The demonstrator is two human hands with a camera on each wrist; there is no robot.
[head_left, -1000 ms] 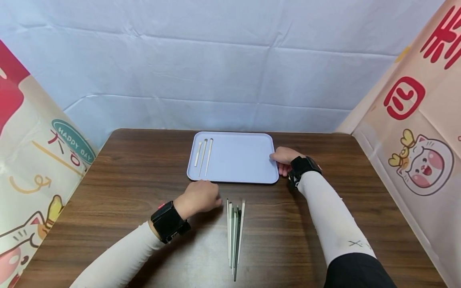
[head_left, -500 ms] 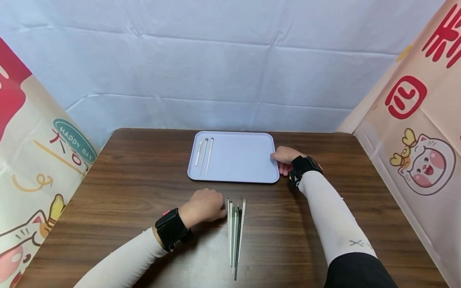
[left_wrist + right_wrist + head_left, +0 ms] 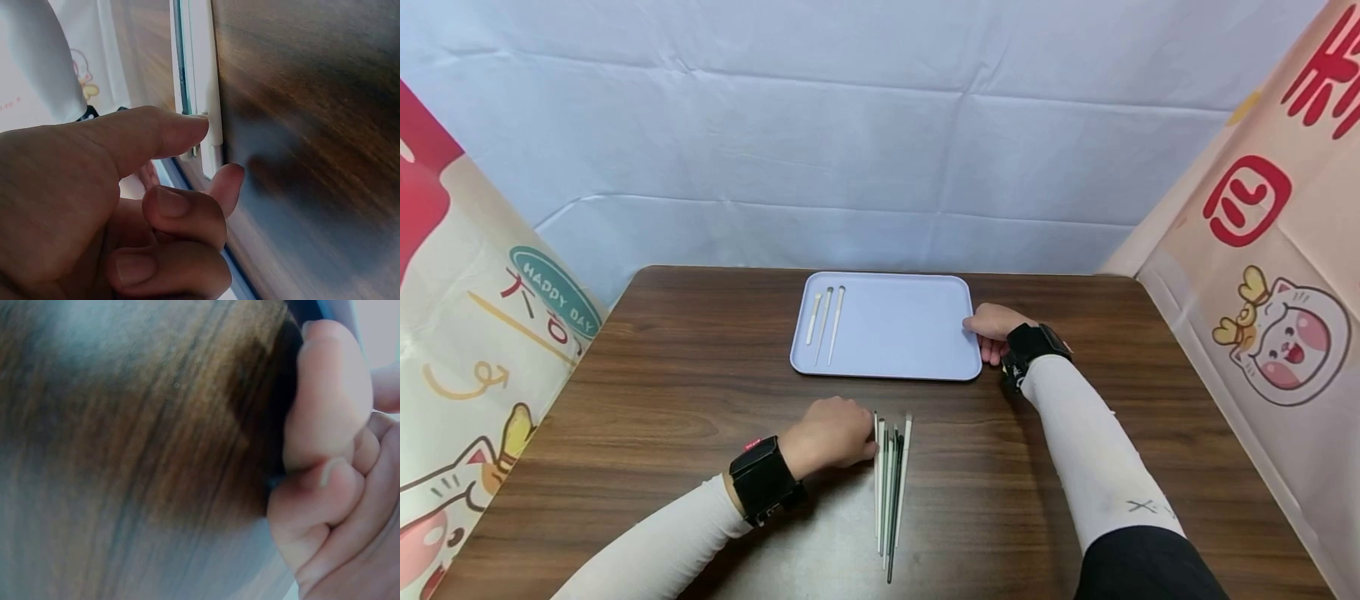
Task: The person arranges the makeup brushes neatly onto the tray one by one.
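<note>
Pinching the leftmost white stick off the bundle (image 3: 889, 492) is the left hand (image 3: 831, 435); three sticks (image 3: 824, 317) are lying on the tray (image 3: 910, 333), its right edge gripped by the right hand (image 3: 992, 329).

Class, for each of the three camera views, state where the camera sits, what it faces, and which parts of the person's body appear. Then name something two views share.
Head: worn on the head, looking forward and down at the table, tray and chopsticks; both forearms show.
Left wrist: on the left wrist, looking along the left hand, whose thumb and forefinger touch a white chopstick's end.
Right wrist: on the right wrist, close on the right hand, fingers curled beside the wood.
Shared: head and left wrist both show the chopsticks.
</note>
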